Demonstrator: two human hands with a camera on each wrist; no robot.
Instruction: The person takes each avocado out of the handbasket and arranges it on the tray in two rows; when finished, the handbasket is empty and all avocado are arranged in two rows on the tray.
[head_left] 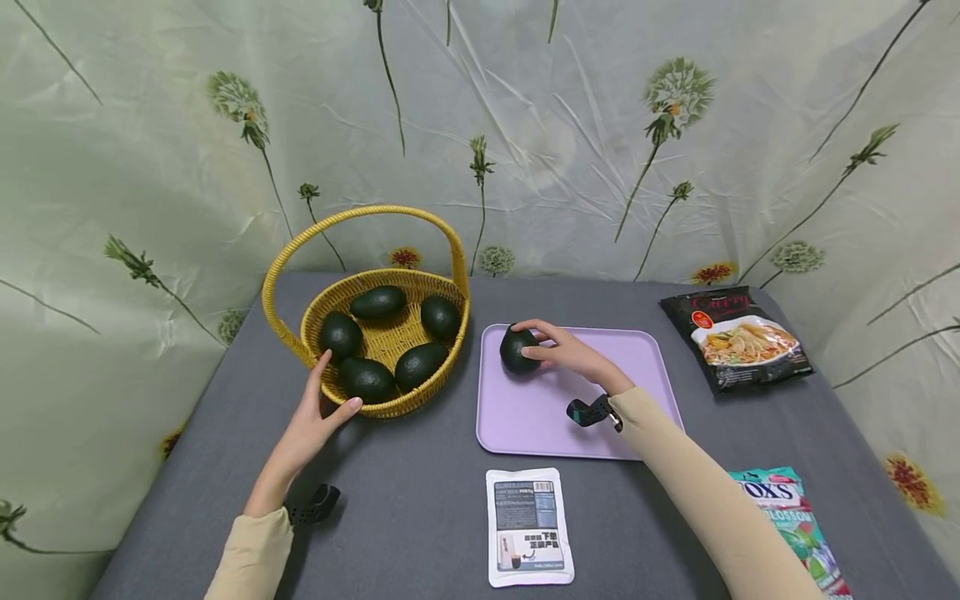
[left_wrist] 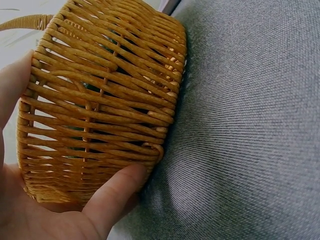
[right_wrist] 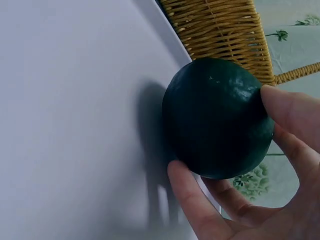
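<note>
A yellow woven basket (head_left: 408,404) with a tall hoop handle stands at the left, with several dark green avocados (head_left: 377,302) inside. My left hand (head_left: 303,429) holds the basket's near left side, thumb by the rim. In the left wrist view, a fingertip (left_wrist: 122,185) presses low on the woven wall (left_wrist: 100,120). My right hand (head_left: 566,354) grips another avocado (head_left: 516,350) at the upper left of the lilac tray (head_left: 540,417). The right wrist view shows fingers and thumb around this avocado (right_wrist: 215,120); whether it touches the tray is unclear.
A black noodle packet (head_left: 738,337) lies right of the tray. In front of the tray is a white pouch (head_left: 528,527) with a printed label. A green candy bag (head_left: 798,525) lies at the near right, partly behind my right forearm. Floral cloth (head_left: 570,150) hangs behind the grey table.
</note>
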